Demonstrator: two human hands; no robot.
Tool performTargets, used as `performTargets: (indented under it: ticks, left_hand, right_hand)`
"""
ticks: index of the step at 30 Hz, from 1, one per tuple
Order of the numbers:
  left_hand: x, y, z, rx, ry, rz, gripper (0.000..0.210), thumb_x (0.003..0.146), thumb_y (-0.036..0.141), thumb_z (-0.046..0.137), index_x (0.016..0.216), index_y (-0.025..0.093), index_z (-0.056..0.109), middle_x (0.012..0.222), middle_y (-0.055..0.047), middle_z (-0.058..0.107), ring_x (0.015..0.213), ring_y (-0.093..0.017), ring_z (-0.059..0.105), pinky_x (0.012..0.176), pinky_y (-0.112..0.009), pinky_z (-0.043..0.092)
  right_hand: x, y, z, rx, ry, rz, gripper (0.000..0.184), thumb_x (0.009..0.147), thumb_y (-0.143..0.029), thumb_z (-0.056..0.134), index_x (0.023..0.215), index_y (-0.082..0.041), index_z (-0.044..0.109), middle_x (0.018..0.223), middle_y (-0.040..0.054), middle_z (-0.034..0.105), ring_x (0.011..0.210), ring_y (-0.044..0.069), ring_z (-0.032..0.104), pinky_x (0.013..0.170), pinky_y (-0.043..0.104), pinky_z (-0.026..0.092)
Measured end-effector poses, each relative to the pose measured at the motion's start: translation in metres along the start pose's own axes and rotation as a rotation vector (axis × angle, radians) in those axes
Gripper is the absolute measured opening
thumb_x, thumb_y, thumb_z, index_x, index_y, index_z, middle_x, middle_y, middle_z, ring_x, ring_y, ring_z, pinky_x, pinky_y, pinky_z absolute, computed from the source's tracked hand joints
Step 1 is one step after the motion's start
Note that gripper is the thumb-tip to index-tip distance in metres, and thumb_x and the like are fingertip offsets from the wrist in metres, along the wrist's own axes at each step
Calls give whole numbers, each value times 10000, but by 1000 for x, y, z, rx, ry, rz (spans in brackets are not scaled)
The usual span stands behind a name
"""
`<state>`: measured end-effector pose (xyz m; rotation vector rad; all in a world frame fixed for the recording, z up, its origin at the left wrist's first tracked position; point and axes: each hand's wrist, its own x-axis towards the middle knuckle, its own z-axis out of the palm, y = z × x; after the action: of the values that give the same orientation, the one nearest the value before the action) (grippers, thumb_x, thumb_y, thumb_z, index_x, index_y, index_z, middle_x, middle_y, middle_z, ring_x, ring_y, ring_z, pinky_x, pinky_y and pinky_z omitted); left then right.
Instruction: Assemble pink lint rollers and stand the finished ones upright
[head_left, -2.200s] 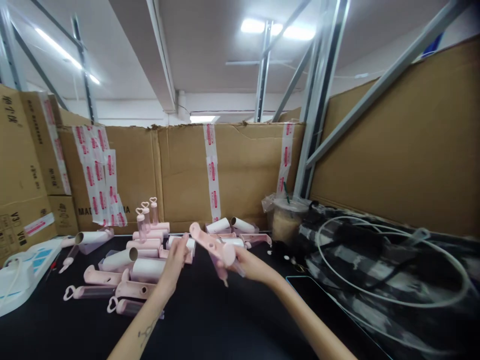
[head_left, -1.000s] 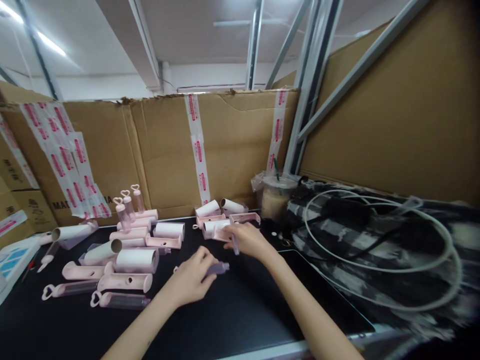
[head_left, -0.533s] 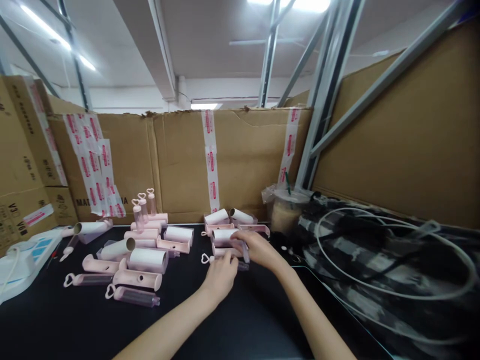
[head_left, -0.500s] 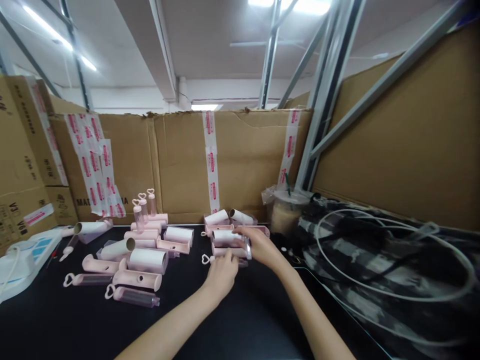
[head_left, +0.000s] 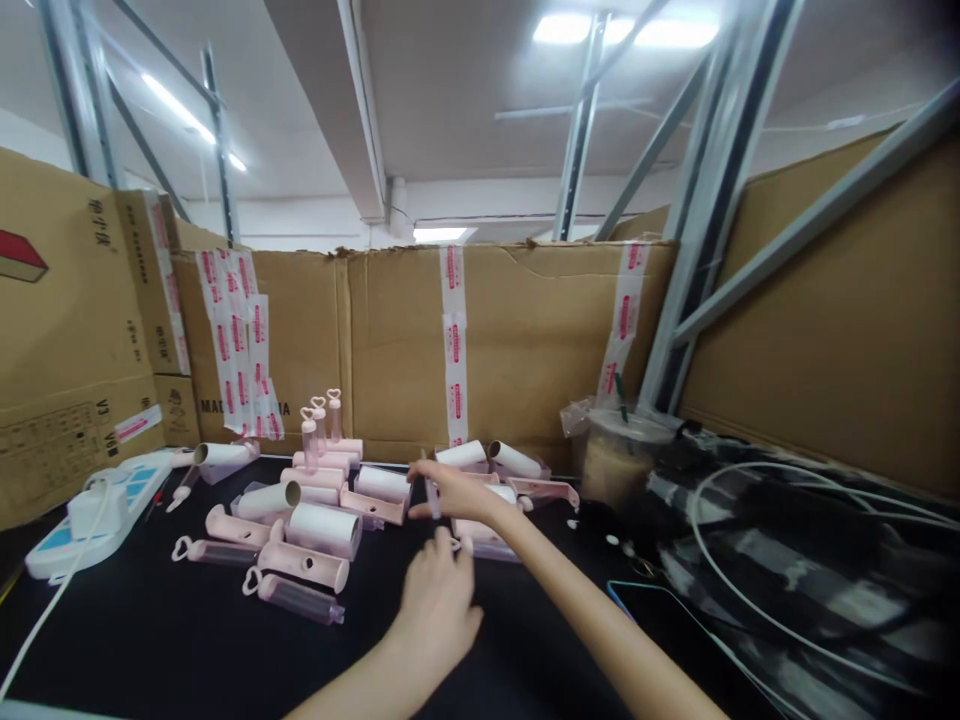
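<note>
My right hand [head_left: 461, 492] reaches across to the left, its fingers around a small translucent pinkish piece [head_left: 433, 497] whose kind I cannot make out. Below it, my left hand [head_left: 439, 605] hovers over the black table, thumb apart and fingers stretched, holding nothing visible. Just right of the hands lie a pink holder [head_left: 474, 530], partly hidden by my right forearm, and a clear tube with a heart-shaped handle [head_left: 491, 549]. To the left lie white paper rolls in clear pink cases [head_left: 324, 528], pink half-round holders [head_left: 307, 568] and clear heart-handled tubes [head_left: 300, 598].
Several heart-handled tubes [head_left: 309, 440] stand upright at the back. A power strip [head_left: 105, 510] lies at far left. On the right are a lidded drink cup [head_left: 619, 460], a phone-like dark slab [head_left: 675, 640] and a white cable [head_left: 694, 520]. Cardboard [head_left: 390, 350] walls the back.
My right hand has moved left from the right-hand group of parts, with the small piece in its fingers. My left hand has drawn back toward me and opened. The view has shifted slightly.
</note>
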<state>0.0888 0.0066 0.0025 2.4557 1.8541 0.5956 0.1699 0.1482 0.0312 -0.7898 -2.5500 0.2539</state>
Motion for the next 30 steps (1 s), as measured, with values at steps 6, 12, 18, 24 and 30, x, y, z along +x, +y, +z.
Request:
performTargets:
  ticks: [6, 12, 18, 24, 30]
  left_hand:
    - [-83, -123, -73, -54, 147, -94, 695, 540, 408, 748, 1163, 259, 479, 1264, -91, 417, 1198, -331, 359, 967, -488, 323]
    - [-82, -179, -51, 112, 105, -44, 1135, 412, 613, 740, 1378, 353, 203, 1479, -70, 159, 1332, -395, 92, 1034, -602, 62]
    - [-60, -180, -26, 67, 28, 14, 1127, 397, 689, 691, 1372, 335, 249, 1467, -77, 215, 1323, -373, 168, 1046, -564, 143]
    - [-58, -186, -20, 96, 53, 11, 1117, 398, 687, 691, 1365, 308, 282, 1453, -88, 259, 1308, -364, 219, 1046, -543, 179]
    - [-56, -180, -17, 133, 136, -7, 1106, 400, 698, 679, 1359, 297, 301, 1429, -103, 310, 1292, -359, 257, 1036, -533, 200]
  right_hand:
    - [60, -3, 43, -39, -245, -34, 576, 463, -408, 785, 922, -166, 535, 954, 64, 586, 835, 222, 558, 699, 283, 435]
    - [67, 14, 44, -88, -337, -3, 533, 583, -514, 691, 940, -174, 489, 896, 33, 581, 754, 177, 547, 595, 227, 399]
    - [70, 27, 41, -244, -306, 70, 465, 590, -438, 698, 931, -199, 493, 911, 43, 590, 811, 215, 552, 636, 254, 380]
    - [74, 43, 37, -346, -223, 69, 377, 677, -314, 664, 988, -163, 512, 1044, 74, 560, 927, 223, 526, 767, 341, 387]
    - [78, 38, 30, -312, -91, 48, 446, 652, -299, 712, 1024, -147, 518, 1152, 150, 537, 1082, 276, 473, 896, 385, 316]
